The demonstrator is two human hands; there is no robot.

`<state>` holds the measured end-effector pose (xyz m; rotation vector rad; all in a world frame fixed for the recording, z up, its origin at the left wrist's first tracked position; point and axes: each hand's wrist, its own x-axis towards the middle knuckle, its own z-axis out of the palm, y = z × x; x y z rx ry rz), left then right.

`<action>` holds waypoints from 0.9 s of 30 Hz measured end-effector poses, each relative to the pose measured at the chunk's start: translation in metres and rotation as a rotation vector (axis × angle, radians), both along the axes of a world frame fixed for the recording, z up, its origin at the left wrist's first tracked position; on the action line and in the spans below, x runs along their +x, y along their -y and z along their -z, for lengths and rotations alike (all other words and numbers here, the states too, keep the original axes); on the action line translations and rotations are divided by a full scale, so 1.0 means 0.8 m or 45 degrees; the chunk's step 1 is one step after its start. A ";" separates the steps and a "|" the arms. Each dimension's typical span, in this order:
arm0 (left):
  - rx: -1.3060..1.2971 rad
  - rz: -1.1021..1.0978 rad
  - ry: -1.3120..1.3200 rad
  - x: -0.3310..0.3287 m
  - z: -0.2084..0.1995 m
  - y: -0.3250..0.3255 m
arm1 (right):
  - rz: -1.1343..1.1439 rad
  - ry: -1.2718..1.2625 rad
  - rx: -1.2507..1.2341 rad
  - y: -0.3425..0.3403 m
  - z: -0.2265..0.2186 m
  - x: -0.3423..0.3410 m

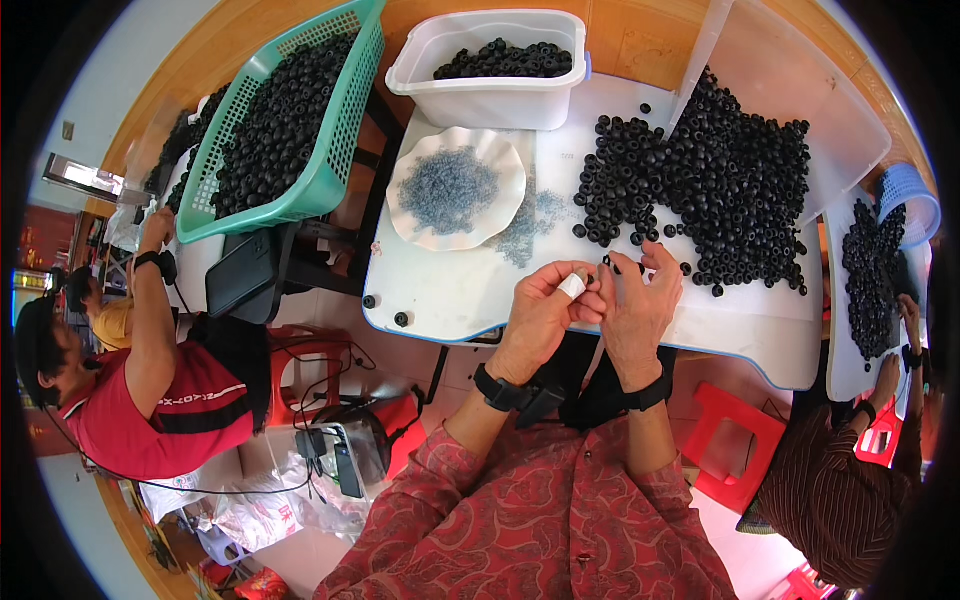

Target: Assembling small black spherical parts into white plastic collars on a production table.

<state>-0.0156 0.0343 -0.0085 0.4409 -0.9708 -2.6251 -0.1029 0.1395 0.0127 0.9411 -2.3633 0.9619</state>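
Over the front of the white table [450, 290], my two hands meet with fingertips close together. My left hand [545, 310] is pinched closed, and a white wrap covers one of its fingers; what sits in the pinch is too small to make out. My right hand [640, 310] curls its fingers around a small black round part [608, 262], seen only partly at the fingertips. Just beyond the hands spreads a big pile of black ring-shaped parts [740, 180]. A white scalloped plate [405, 205] to the left carries small translucent grey-blue pieces [450, 190], with more scattered beside it.
A white tub [490, 105] with black parts stands at the back. Behind the pile leans a clear plastic bin [840, 110]. A green basket [340, 150] of black parts is at the left. People work on both sides. A red stool [735, 440] stands at right.
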 end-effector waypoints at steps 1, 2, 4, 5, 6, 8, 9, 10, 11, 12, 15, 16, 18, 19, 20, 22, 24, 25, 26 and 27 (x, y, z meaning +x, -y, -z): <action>0.001 0.000 0.002 0.001 0.000 0.000 | -0.018 -0.001 0.011 -0.002 0.000 0.002; 0.019 -0.004 -0.017 0.001 -0.001 0.001 | -0.019 0.000 0.012 -0.003 0.000 0.003; 0.036 -0.008 -0.035 0.003 -0.003 0.002 | -0.019 -0.009 0.047 -0.004 0.004 0.003; 0.044 -0.010 -0.043 0.003 -0.004 0.002 | -0.020 -0.008 0.047 -0.004 0.004 0.003; 0.053 -0.012 -0.052 0.004 -0.005 0.002 | -0.019 -0.021 0.050 -0.004 0.005 0.002; 0.067 -0.009 -0.047 0.005 -0.005 0.002 | -0.018 -0.035 0.054 -0.005 0.006 0.002; 0.081 -0.009 -0.042 0.007 -0.005 0.003 | -0.024 -0.037 0.056 -0.004 0.007 0.002; 0.080 -0.012 -0.041 0.008 -0.005 0.003 | -0.029 -0.039 0.058 -0.004 0.009 0.003; 0.092 -0.021 -0.024 0.009 -0.005 0.003 | -0.032 -0.037 0.058 -0.004 0.010 0.003; 0.107 -0.023 -0.010 0.008 -0.006 0.002 | -0.041 0.007 0.008 -0.005 0.010 0.003; 0.130 -0.028 -0.003 0.010 -0.010 0.000 | -0.070 0.141 -0.133 -0.013 0.011 0.003; 0.131 -0.029 -0.003 0.011 -0.010 0.000 | -0.094 0.234 -0.225 -0.016 0.012 0.003; 0.136 -0.037 0.010 0.012 -0.010 0.000 | -0.087 0.209 -0.220 -0.023 0.010 0.001; 0.137 -0.035 0.009 0.012 -0.010 -0.001 | -0.080 0.184 -0.215 -0.027 0.010 -0.001; 0.114 -0.040 0.005 0.012 -0.011 -0.001 | -0.078 0.183 -0.214 -0.031 0.011 -0.002; 0.091 -0.042 -0.003 0.012 -0.013 -0.002 | -0.077 0.205 -0.214 -0.038 0.013 -0.005; 0.047 -0.055 0.037 0.012 -0.016 -0.004 | -0.076 0.218 -0.225 -0.042 0.013 -0.008; 0.048 -0.053 0.035 0.012 -0.017 -0.005 | -0.077 0.233 -0.237 -0.043 0.013 -0.009; 0.059 -0.058 0.035 0.013 -0.017 -0.005 | -0.074 0.230 -0.237 -0.043 0.014 -0.010; 0.072 -0.061 0.035 0.013 -0.017 -0.005 | -0.080 0.254 -0.258 -0.043 0.017 -0.011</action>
